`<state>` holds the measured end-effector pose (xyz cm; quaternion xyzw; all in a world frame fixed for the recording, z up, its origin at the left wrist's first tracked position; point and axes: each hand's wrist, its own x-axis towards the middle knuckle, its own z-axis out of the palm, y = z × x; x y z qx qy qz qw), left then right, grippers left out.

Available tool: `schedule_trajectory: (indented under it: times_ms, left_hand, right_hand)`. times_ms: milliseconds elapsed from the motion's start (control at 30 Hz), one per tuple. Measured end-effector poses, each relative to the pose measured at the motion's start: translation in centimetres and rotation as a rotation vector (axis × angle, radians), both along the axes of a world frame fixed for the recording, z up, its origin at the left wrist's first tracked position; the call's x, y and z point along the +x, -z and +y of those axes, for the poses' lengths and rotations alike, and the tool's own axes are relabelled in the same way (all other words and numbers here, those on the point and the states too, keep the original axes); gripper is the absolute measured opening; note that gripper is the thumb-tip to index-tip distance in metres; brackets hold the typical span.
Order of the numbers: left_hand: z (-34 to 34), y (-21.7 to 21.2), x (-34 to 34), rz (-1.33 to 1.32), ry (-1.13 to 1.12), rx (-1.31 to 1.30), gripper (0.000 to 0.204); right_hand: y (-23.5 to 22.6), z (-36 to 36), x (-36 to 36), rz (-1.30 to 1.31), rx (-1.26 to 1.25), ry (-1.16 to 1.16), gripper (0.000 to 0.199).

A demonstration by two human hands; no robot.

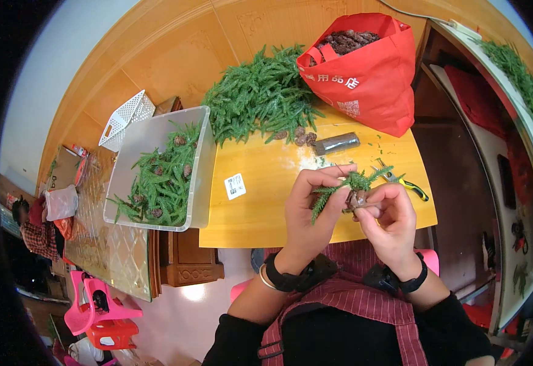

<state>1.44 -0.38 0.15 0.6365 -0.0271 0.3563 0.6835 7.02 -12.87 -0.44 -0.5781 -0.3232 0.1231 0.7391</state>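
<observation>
Over the table's near right part, my left hand [315,204] pinches an artificial pine sprig [359,181], its green needles spreading to both sides. My right hand [391,219] closes its fingertips on a brown pine cone [356,200] at the sprig's base; fingers partly cover it. Just right of my hands lie yellow-and-black pliers [414,188]. Beyond them is a dark roll in clear wrap [337,144]. Several loose pine cones [303,137] sit next to a large heap of green sprigs [257,94].
A translucent bin [202,177] at the left holds sprigs with cones. A red bag [364,79] of pine cones stands at the back right. A white label [235,186] lies on the yellow table [266,213]. Shelving [492,183] borders the right; a person [38,235] is far left.
</observation>
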Motion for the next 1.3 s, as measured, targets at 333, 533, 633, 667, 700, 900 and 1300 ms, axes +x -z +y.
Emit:
schedule_trajectory:
  times_ms: [333, 533, 633, 667, 700, 900, 1300]
  left_hand:
    - [-0.3, 0.4, -0.1, -0.028, 0.034, -0.034, 0.013]
    - [0.0, 0.0, -0.5, 0.060, -0.056, 0.092, 0.014]
    - [-0.1, 0.0, -0.7, 0.052, -0.078, 0.064, 0.014]
    - [0.0, 0.0, -0.9, 0.074, -0.068, 0.074, 0.014]
    - [0.0, -0.1, -1.0, 0.096, -0.058, 0.084, 0.015]
    - [0.3, 0.5, -0.7, -0.015, -0.013, 0.147, 0.022]
    - [1.1, 0.9, -0.7, -0.034, 0.058, 0.323, 0.036]
  right_hand:
    - [-0.3, 0.1, 0.1, -0.011, 0.033, 0.006, 0.024]
    - [-0.9, -0.1, 0.1, 0.049, -0.041, -0.002, 0.023]
    - [-0.5, -0.1, 0.1, 0.062, 0.030, -0.022, 0.026]
    - [-0.6, -0.1, 0.1, 0.086, 0.048, -0.019, 0.026]
    - [-0.6, 0.0, 0.1, 0.109, 0.065, -0.017, 0.027]
    - [-0.5, -0.2, -0.1, 0.231, 0.176, -0.050, 0.028]
    - [-0.6, -2.0, 0.6, 0.183, 0.015, -0.154, 0.016]
